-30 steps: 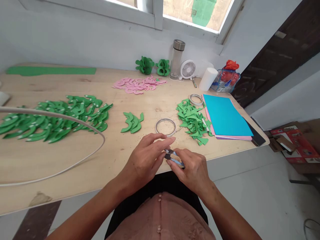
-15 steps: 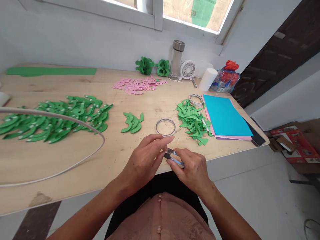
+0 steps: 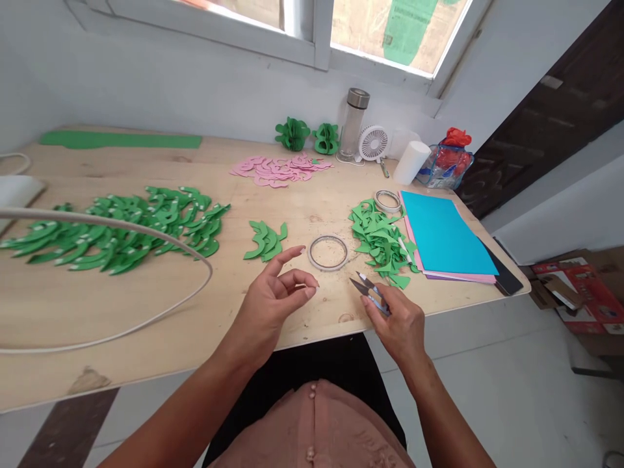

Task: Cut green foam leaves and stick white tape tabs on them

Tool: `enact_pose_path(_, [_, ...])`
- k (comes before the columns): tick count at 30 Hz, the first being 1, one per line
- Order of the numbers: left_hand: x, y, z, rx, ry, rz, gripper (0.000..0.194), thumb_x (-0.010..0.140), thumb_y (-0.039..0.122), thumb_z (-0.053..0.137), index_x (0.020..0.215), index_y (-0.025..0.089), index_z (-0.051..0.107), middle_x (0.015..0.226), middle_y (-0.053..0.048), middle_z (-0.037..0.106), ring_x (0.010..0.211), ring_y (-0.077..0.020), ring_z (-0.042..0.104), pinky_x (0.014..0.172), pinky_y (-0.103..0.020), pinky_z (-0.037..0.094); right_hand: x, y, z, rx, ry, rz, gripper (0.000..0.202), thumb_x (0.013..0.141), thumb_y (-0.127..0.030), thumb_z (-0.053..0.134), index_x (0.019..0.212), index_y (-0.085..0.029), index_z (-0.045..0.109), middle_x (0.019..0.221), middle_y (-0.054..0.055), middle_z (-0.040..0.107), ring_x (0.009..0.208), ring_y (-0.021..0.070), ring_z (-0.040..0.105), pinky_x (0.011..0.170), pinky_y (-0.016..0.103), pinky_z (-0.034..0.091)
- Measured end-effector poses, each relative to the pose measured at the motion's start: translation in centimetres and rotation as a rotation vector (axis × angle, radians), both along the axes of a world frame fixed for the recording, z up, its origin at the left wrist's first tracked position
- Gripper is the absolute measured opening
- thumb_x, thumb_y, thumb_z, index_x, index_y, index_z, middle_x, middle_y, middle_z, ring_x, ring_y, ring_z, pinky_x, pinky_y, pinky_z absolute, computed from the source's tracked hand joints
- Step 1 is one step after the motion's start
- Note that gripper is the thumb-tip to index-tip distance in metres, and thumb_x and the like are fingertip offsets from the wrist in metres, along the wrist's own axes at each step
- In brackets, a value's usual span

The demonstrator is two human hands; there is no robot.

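My left hand (image 3: 273, 299) is above the table's front edge, thumb and middle finger pinched together and index finger raised; anything between the tips is too small to make out. In my right hand (image 3: 400, 318) are small thread snips (image 3: 373, 294), their dark blades apart and pointing up and left. Beyond the hands lies a roll of narrow tape (image 3: 328, 253). Several green curved pieces (image 3: 266, 240) are left of the roll. A heap of green scraps (image 3: 377, 234) sits to its right, with a second tape roll (image 3: 387, 201) at the heap's top edge.
A large pile of green pieces (image 3: 131, 227) is at the left, crossed in view by a pale cable (image 3: 146, 231). Pink pieces (image 3: 283, 170), a bottle (image 3: 353, 123) and a small fan (image 3: 374, 143) stand or lie farther back. Blue sheets (image 3: 446, 234) are at the right.
My hands have moved apart: the right one has carried the snips to the right, away from my left fingers. My left index finger has lifted. The view has shifted slightly.
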State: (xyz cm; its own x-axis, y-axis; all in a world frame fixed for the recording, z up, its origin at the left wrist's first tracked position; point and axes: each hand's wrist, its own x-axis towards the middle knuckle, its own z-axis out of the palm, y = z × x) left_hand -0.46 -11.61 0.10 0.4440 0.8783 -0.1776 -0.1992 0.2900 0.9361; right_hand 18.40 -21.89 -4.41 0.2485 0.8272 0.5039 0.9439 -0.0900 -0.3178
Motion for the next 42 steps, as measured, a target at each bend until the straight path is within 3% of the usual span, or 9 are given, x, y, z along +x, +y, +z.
enact_pose_path(5, [0.1, 0.2, -0.2, -0.235, -0.095, 0.031, 0.068, 0.064, 0.013, 0.075, 0.125, 0.018, 0.046, 0.074, 0.001, 0.065, 0.067, -0.0115, 0.057, 0.064, -0.024, 0.043, 1.2, 0.5, -0.9, 0.023, -0.078, -0.072, 0.031, 0.088, -0.041, 0.051, 0.099, -0.016, 0.065, 0.074, 0.005, 0.065, 0.063, 0.0164, 0.059, 0.058, 0.025, 0.04])
enact_pose_path(15, [0.2, 0.3, -0.5, -0.329, -0.171, 0.052, 0.065, 0.065, 0.011, 0.075, 0.124, 0.02, 0.048, 0.081, -0.002, 0.068, 0.077, -0.0136, 0.064, 0.073, -0.025, 0.049, 2.3, 1.2, -1.6, -0.003, -0.184, -0.109, 0.03, 0.088, -0.042, 0.051, 0.09, -0.017, 0.067, 0.07, 0.006, 0.06, 0.07, 0.0199, 0.054, 0.064, 0.029, 0.038])
enact_pose_path(22, [0.1, -0.1, -0.6, -0.35, -0.16, 0.108, 0.062, 0.063, 0.013, 0.077, 0.119, 0.02, 0.052, 0.081, -0.001, 0.068, 0.074, -0.0125, 0.064, 0.072, -0.024, 0.05, 2.3, 1.7, -1.9, -0.001, -0.209, -0.138, 0.029, 0.087, -0.041, 0.051, 0.088, -0.017, 0.068, 0.074, 0.008, 0.057, 0.076, 0.0218, 0.052, 0.066, 0.031, 0.038])
enact_pose_path(30, [-0.5, -0.9, -1.4, -0.268, -0.131, 0.115, 0.059, 0.065, 0.019, 0.077, 0.119, 0.019, 0.052, 0.08, -0.001, 0.069, 0.074, -0.0133, 0.063, 0.072, -0.025, 0.049, 2.4, 1.8, -2.3, 0.002, -0.237, -0.127, 0.026, 0.086, -0.038, 0.053, 0.089, -0.018, 0.068, 0.075, 0.008, 0.058, 0.078, 0.0228, 0.052, 0.069, 0.032, 0.038])
enact_pose_path(42, [-2.1, -0.6, -1.3, -0.252, -0.165, 0.145, 0.057, 0.068, 0.018, 0.074, 0.12, 0.02, 0.052, 0.08, 0.0, 0.067, 0.07, -0.013, 0.062, 0.07, -0.026, 0.049, 2.5, 1.8, -2.1, -0.029, -0.241, -0.102, 0.029, 0.086, -0.041, 0.054, 0.094, -0.017, 0.068, 0.077, 0.009, 0.06, 0.081, 0.024, 0.053, 0.071, 0.033, 0.039])
